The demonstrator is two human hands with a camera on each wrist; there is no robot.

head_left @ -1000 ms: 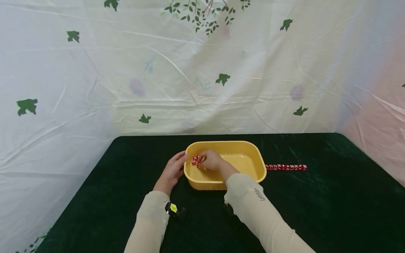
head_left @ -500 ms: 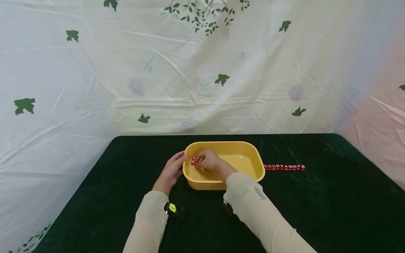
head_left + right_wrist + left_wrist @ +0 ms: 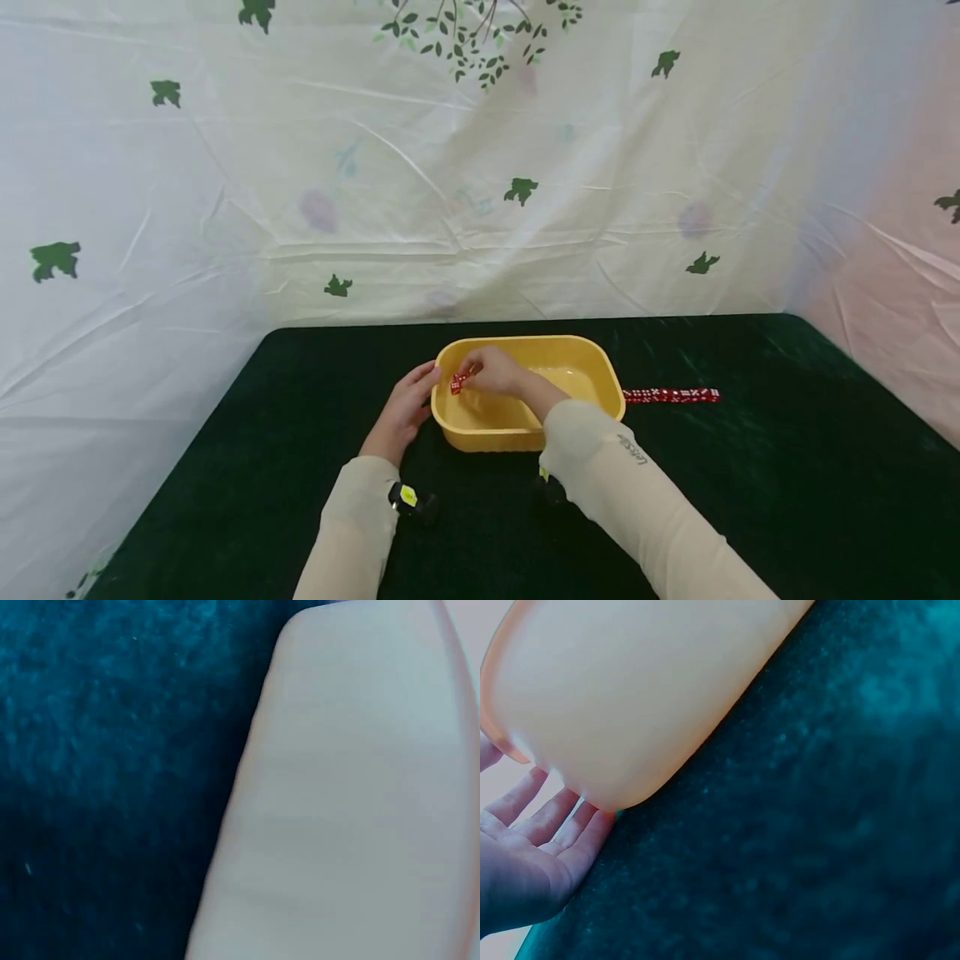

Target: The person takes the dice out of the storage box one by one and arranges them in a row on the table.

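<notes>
Inside the left end of a yellow plastic tub [image 3: 577, 379] are red dice [image 3: 457, 383] with white pips. My right hand [image 3: 495, 372] reaches into the tub, its thumb and fingertips pinching at these dice; the fingers partly cover them, so how many are there is hidden. My left hand [image 3: 408, 408] rests against the tub's left end, fingers fairly straight on the outer wall. In the left wrist view the left fingers [image 3: 544, 817] touch that wall close to the rim. The right wrist view shows only the tub's outer side [image 3: 345, 787], with no hand.
A straight row of red dice [image 3: 671, 395] extends rightward from beside the tub on the dark green cloth-covered table [image 3: 750, 483]. A white curtain [image 3: 420, 208] with green leaf and bird prints hangs behind the table's far edge.
My right hand has risen slightly and its fingertips have shifted at the dice in the tub. My left hand stays at the tub's end. The head view has shifted a little.
</notes>
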